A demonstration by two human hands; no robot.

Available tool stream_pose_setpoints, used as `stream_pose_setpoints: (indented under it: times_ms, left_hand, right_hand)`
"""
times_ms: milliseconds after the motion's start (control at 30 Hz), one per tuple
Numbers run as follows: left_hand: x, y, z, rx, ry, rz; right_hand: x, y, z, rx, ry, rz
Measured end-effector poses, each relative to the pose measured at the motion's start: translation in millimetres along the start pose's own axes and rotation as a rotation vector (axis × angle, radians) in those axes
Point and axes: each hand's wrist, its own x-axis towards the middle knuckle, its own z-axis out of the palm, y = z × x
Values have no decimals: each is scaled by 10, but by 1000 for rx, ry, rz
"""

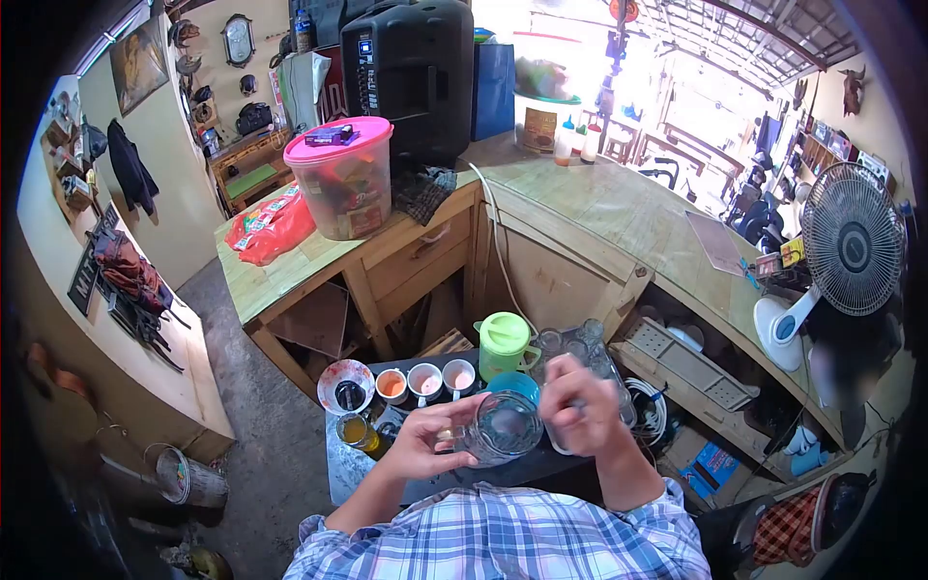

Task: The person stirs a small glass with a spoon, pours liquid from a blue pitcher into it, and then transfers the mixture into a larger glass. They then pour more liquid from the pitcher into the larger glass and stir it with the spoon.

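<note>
My left hand [430, 445] is wrapped round the handle side of a clear glass mug [505, 427], tilted with its round opening or base toward me. Just right of the mug, my right hand [583, 406] is raised with curled fingers, blurred; what it holds, if anything, is hard to make out. Beyond the hands stand a green lidded pitcher [505, 346] and a blue container [514, 387]. Three white cups [425, 381] are lined up to the left, beside a patterned bowl [345, 387] with something dark inside. A glass of yellow liquid [360, 434] stands below the bowl.
Several clear glasses [585, 340] stand right of the pitcher. Behind is a wooden counter [580, 208] bearing a pink-lidded tub [340, 184], a black speaker [411, 87] and a fan [851, 242]. A bucket [193, 478] stands on the floor at left.
</note>
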Motion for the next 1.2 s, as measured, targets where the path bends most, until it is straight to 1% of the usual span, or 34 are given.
stream_pose_setpoints:
  times_ms: [33, 67, 100, 133, 167, 200, 233, 300, 333, 367, 433, 500, 567, 600, 633, 700, 767, 833, 867, 900, 967, 1033, 1100, 1133, 1167, 1200]
  left_hand:
    - [8, 10, -8, -1, 2, 0]
    - [15, 22, -22, 14, 5, 24]
    - [16, 36, -37, 32, 10, 46]
    - [11, 50, -51, 32, 15, 43]
    - [17, 59, -67, 99, 8, 71]
    - [29, 65, -78, 164, -1, 99]
    - [49, 82, -83, 163, -2, 96]
    - [86, 142, -69, 299, 19, 206]
    - [86, 173, -65, 285, 39, 207]
    - [73, 184, -73, 285, 40, 205]
    - [63, 204, -99, 425, 37, 284]
    - [64, 224, -95, 442, 29, 303]
    - [70, 249, -84, 459, 29, 321]
    - [89, 262, -78, 465, 32, 354]
    - [96, 274, -70, 472, 36, 386]
    - [104, 288, -49, 525, 23, 397]
    - [119, 267, -41, 579, 8, 412]
    - [98, 205, -26, 586, 53, 427]
    - [103, 209, -19, 586, 56, 428]
    - [102, 220, -9, 647, 69, 450]
    - [94, 225, 2, 708, 79, 468]
    - [105, 212, -7, 767, 95, 477]
    - [89, 190, -11, 781, 112, 462]
    - [76, 171, -6, 791, 125, 445]
    - [65, 133, 3, 789, 129, 443]
    - [60, 85, 17, 804, 180, 454]
  right_hand:
    - [6, 22, -56, 42, 109, -111]
    - [-51, 55, -67, 257, 139, -90]
    - [-32, 4, -34, 261, 134, -87]
    - [0, -96, 27, 76, -27, 95]
    - [21, -160, 59, -112, -187, 273]
    - [18, -172, 29, -165, -240, 261]
    - [12, -208, -32, -164, -239, 263]
    - [10, -318, -148, 122, -35, 188]
    - [22, -358, -154, 94, -91, 148]
    - [19, -367, -113, 96, -91, 149]
    - [6, -385, 8, -169, -370, 261]
    - [20, -484, -108, -194, -387, 253]
    - [-10, -548, -250, 1, -190, 190]
    - [11, -596, -263, -74, -179, 139]
    - [32, -584, -203, -72, -183, 139]
    - [80, -539, -33, -312, -384, 220]
    - [65, -547, -108, -365, -414, 186]
    - [-42, -625, -283, -77, -217, 256]
    - [-42, -629, -274, 1, -155, 221]
    - [-33, -577, -194, 1, -158, 222]
    - [-7, -424, 41, -114, -274, 295]
    - [-48, -435, -6, -154, -277, 272]
    - [-249, -415, -195, 347, 87, 396]
    - [-240, -420, -170, 390, 182, 271]
    - [-230, -380, -88, 389, 179, 274]
    - [-224, -287, 40, 299, 119, 326]
